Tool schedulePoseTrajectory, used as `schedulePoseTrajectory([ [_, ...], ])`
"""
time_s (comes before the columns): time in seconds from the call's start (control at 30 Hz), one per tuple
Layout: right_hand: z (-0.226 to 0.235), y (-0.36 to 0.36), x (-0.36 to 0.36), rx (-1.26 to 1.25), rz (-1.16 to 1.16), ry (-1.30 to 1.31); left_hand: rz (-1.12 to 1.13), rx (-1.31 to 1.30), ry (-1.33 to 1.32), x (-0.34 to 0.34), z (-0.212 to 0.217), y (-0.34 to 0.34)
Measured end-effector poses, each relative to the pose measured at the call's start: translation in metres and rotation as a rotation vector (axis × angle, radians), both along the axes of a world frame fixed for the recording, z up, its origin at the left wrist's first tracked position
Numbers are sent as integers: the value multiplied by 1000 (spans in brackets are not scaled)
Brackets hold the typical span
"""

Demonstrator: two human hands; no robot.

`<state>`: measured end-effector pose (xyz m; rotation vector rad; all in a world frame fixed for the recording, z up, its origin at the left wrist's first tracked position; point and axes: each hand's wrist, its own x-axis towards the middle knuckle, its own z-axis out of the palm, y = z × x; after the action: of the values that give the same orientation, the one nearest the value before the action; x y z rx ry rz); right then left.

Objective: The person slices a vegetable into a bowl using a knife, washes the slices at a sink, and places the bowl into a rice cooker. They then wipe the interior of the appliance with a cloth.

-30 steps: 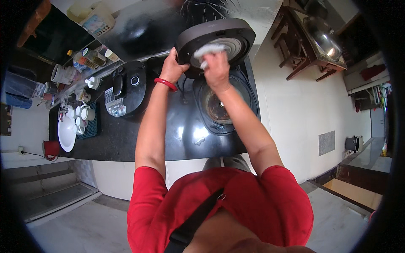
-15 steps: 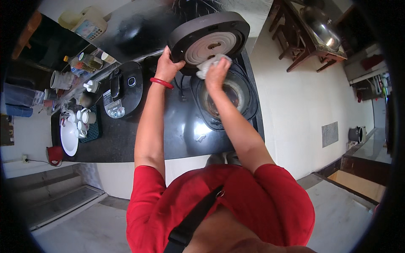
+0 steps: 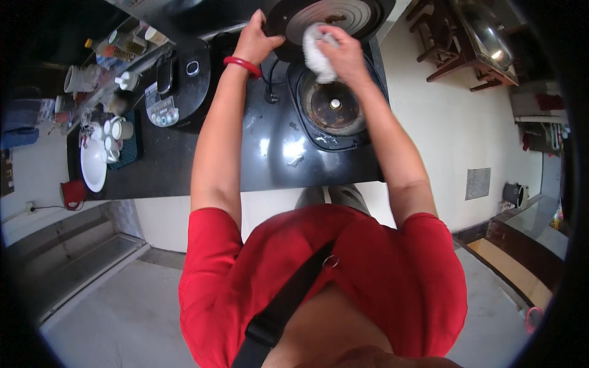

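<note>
A black round cooker (image 3: pixel 316 136) stands at the right end of the dark counter, its lid (image 3: pixel 296 19) raised at the back. Ringed, pale grey metal covers the lid's underside. My left hand (image 3: pixel 256 44), a red bangle at the wrist, grips the lid's left edge, thumb toward the underside; its other fingers are partly hidden. A crumpled white cloth (image 3: pixel 316 58) is pinched in my right hand (image 3: pixel 348 60), between the lid and the base. Beneath it the cooker's well lies exposed, brown-stained, with a small round metal button (image 3: pixel 335 104) at its centre.
Left on the counter (image 3: pixel 245 165) are a closed black cooker (image 3: pixel 195 92), a white bowl (image 3: pixel 93 168), and several white mugs (image 3: pixel 121 130) by a teal basket (image 3: pixel 131 152). A power cord (image 3: pixel 270 92) lies between the cookers. A wooden table (image 3: pixel 472 43) stands far right.
My right hand and the cloth have come away from the middle of the lid's underside, slightly rightward, uncovering the well's centre. My left hand stays at the lid's edge. The whole view has shifted.
</note>
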<state>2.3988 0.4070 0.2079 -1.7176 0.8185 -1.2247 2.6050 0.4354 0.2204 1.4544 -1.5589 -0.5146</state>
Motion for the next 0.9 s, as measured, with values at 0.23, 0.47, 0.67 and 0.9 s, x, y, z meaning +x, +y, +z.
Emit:
schedulePoseTrajectory([
  [0.23, -62, 56, 0, -42, 166, 464, 35, 97, 120, -20, 31, 11],
  [0.47, -51, 103, -5, -287, 337, 952, -27, 65, 176, -16, 31, 11],
  [0.67, -23, 134, -58, -311, 575, 1117, -104, 18, 246, -18, 29, 8],
  [0.9, -13, 126, -114, -301, 556, 1434, -136, 42, 302, -21, 32, 10],
])
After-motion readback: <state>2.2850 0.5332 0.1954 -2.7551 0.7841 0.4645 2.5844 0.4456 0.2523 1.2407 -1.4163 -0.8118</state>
